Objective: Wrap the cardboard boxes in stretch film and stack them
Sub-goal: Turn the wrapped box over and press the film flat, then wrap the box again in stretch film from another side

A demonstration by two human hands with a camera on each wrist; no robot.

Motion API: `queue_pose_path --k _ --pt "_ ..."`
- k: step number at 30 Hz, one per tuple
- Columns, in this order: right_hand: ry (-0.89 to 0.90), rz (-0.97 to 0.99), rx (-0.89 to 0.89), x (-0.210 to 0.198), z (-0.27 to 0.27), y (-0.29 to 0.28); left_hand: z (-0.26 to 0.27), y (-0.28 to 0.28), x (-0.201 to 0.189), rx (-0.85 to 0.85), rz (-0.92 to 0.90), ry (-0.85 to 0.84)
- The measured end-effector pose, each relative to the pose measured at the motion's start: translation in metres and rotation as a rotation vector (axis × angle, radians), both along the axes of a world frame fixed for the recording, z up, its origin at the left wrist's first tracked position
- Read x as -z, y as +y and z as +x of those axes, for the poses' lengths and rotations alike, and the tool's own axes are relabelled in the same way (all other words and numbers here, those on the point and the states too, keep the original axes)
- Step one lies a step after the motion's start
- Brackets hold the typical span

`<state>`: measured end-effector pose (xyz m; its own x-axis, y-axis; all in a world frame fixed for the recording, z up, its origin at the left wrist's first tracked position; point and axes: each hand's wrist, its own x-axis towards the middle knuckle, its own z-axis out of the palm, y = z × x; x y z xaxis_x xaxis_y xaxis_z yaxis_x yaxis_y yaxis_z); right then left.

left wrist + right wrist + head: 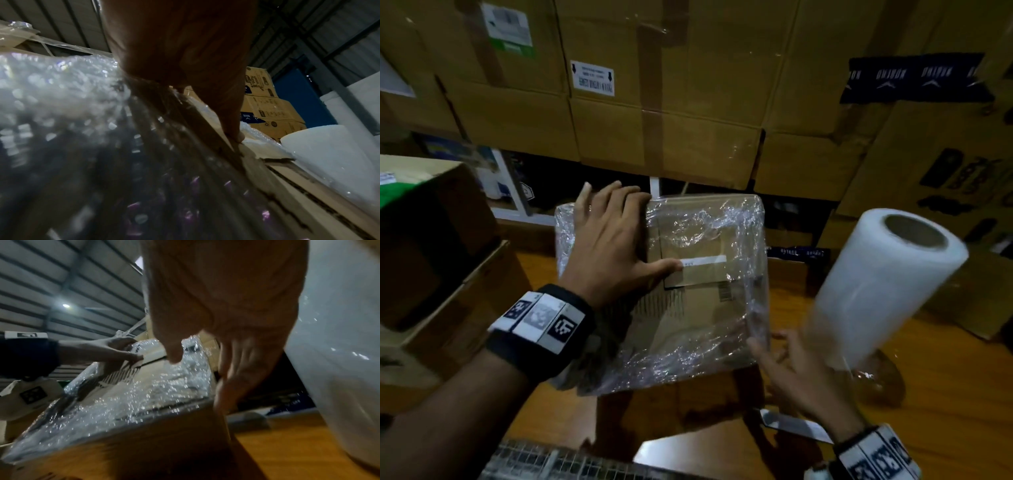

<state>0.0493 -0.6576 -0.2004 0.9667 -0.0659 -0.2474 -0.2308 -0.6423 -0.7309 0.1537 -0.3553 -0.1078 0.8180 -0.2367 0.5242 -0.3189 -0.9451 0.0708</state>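
Box (698,294): sits on the wooden surface (945,394), top covered in crinkled film (722,222).
Left hand (613,240): flat on the box top, fingers spread, thumb on a white label.
Right hand (801,373): at the box's near right corner, fingers loosely extended, touching the film.
Roll (883,284): tilted, just beside the right hand; any grip cannot be told.
Behind: stacked cartons (671,102).

A brown wooden table top (945,394) fills the low part of the head view. A flat, shiny metal thing like a knife blade (791,425) lies on it near its front edge. A wire grid (544,459) sits at that front edge. A white frame (512,185) stands past the table's far left side. High above the table, a small round lamp (65,305) glows on a ribbed metal roof (30,280).
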Motion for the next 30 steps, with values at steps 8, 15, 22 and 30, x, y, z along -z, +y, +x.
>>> queue_pose_path --k 8,15,22,30 --pt "-0.121 0.487 0.115 -0.007 0.034 0.022 -0.012 -0.004 0.0 -0.056 -0.193 -0.065" --pt "-0.581 0.174 0.203 -0.072 0.073 -0.012 -0.025 -0.004 0.035 -0.013 -0.758 0.035" --pt "-0.734 -0.158 0.057 -0.076 0.089 -0.005 -0.038 -0.041 0.121 -0.218 -0.969 0.246" --pt "-0.649 -0.123 -0.127 -0.043 0.059 -0.057 -0.052 -0.059 0.129 -0.288 -0.71 0.276"
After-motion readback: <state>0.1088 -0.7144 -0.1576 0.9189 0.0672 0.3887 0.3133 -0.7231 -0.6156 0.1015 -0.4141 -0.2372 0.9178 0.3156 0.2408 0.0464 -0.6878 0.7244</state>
